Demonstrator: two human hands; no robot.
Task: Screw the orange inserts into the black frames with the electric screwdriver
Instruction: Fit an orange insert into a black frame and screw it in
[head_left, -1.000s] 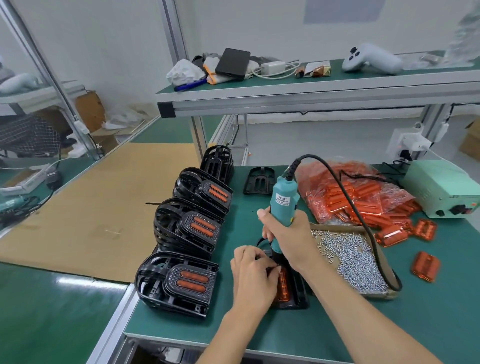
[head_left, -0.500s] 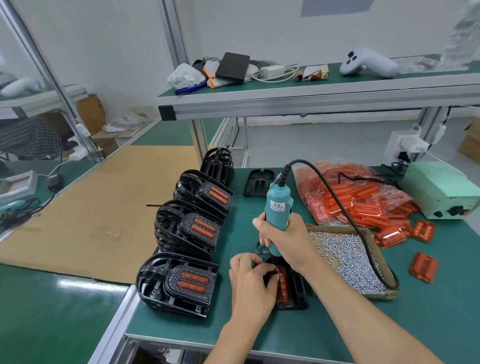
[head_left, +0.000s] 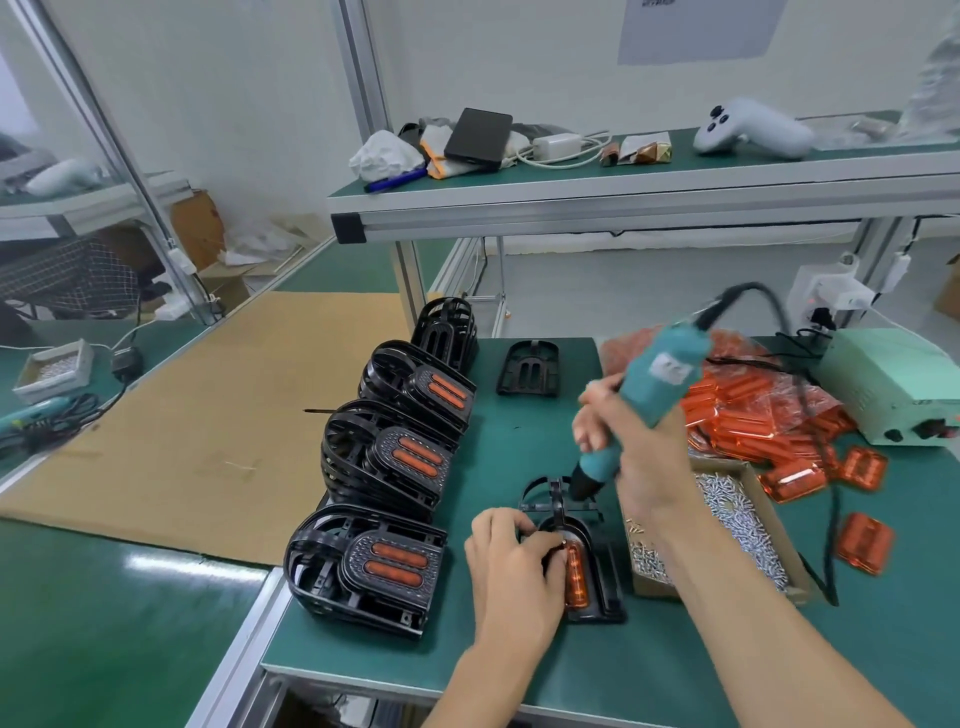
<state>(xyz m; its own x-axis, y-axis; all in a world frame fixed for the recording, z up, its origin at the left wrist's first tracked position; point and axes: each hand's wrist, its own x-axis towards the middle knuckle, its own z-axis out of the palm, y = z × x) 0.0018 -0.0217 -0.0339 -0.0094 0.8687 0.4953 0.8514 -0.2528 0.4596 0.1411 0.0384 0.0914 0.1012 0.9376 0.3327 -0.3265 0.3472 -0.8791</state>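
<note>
Clearly, from the head view, the right hand (head_left: 641, 457) grips the teal electric screwdriver (head_left: 641, 402), tilted, its tip lifted just beyond the black frame (head_left: 587, 561) on the green desk (head_left: 519, 670). The left hand (head_left: 511, 564) curls over that frame, fingertips pinching by the orange insert (head_left: 574, 574); whether they hold a screw I cannot tell. To do this well, bring the driver upright over the hole, keep the frame pinned flat, and seat the bit before pressing. Right of the right hand lies the box of screws (head_left: 727, 519).
</note>
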